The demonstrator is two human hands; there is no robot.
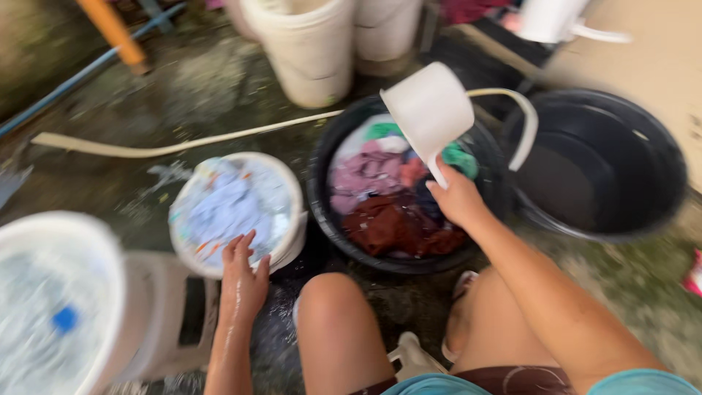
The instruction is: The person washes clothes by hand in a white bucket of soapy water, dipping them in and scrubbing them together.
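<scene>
My right hand (pixel 457 199) grips the handle of a white plastic dipper (pixel 428 110), held tilted above a black basin (pixel 325 212) full of wet clothes in purple, green, red and maroon. My left hand (pixel 243 281) rests with spread fingers on the near rim of a white bucket (pixel 289 183) that holds pale blue and white cloth in water. My bare knees show at the bottom middle of the blurred view.
A second black basin (pixel 658 146) with dark water sits at the right. A white tub (pixel 66 234) of soapy water stands at the left. Tall white buckets (pixel 314 66) stand behind. A pale hose (pixel 183 144) and a blue pipe (pixel 66 84) cross the wet concrete floor.
</scene>
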